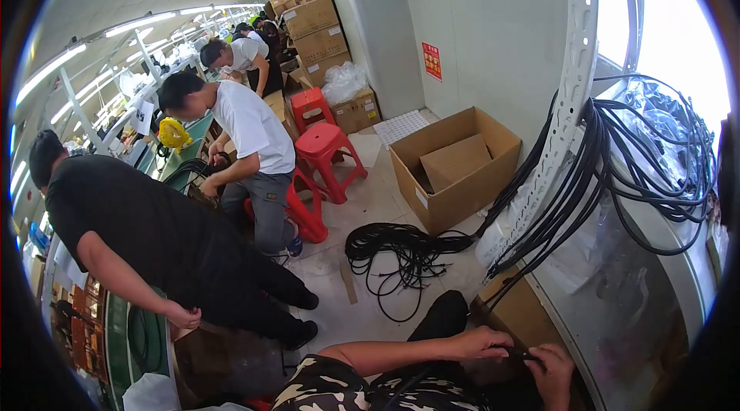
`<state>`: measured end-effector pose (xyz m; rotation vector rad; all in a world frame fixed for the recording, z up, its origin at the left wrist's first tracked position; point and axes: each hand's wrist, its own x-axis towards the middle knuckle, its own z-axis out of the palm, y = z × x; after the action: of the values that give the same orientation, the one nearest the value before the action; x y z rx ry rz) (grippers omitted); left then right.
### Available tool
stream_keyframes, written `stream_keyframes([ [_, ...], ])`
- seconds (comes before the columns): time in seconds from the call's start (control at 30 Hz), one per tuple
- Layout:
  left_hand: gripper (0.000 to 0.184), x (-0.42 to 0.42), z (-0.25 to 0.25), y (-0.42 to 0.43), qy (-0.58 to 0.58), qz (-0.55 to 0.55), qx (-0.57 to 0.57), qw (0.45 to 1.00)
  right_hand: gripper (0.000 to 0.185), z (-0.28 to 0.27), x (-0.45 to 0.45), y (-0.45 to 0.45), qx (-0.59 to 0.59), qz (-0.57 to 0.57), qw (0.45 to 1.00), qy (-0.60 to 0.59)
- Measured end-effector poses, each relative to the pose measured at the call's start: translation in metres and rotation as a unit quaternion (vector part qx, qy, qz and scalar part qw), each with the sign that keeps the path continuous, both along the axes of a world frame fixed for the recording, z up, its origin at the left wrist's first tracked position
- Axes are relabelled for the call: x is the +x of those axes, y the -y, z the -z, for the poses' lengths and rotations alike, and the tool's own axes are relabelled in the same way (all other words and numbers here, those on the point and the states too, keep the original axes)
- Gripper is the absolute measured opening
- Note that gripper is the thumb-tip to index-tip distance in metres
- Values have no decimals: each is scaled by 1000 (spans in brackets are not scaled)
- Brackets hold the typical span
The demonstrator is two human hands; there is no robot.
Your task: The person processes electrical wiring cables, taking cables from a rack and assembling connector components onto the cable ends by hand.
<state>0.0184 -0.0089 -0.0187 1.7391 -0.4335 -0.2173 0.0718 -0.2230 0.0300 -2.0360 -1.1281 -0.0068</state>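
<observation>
Low in the view, my left hand reaches in from the left over my lap, its fingers closed on a short dark piece that looks like the end of a black cable. My right hand pinches the other side of that piece. The fingers partly cover it, so its exact shape is hidden. Beyond my knee, a tangled heap of black cables lies on the floor. More black cables hang in a thick bundle by the white perforated metal post on my right.
An open cardboard box holds a cardboard piece. Red stools stand ahead. A person in black stands at left; a person in a white shirt works at the bench. Stacked cartons rise at the back.
</observation>
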Motion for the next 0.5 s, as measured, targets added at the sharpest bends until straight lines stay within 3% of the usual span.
stream_keyframes([
  [0.07,22,2,0,0,-21,-5,13,1000,22,-19,-1,-1,-6,38,999,-32],
  [0.3,23,1,0,1,16,-5,-2,1000,22,-19,-2,-3,-14,1,1000,-8],
  [0.4,23,-2,-14,4,9,18,46,999,24,-14,-6,-11,-25,-51,998,24],
  [0.47,17,-2,-1,10,194,-44,110,974,28,-4,-10,-11,-51,-5,995,-86],
  [0.5,17,-2,3,8,194,-45,109,974,28,4,-12,-11,-53,-6,995,-86],
])
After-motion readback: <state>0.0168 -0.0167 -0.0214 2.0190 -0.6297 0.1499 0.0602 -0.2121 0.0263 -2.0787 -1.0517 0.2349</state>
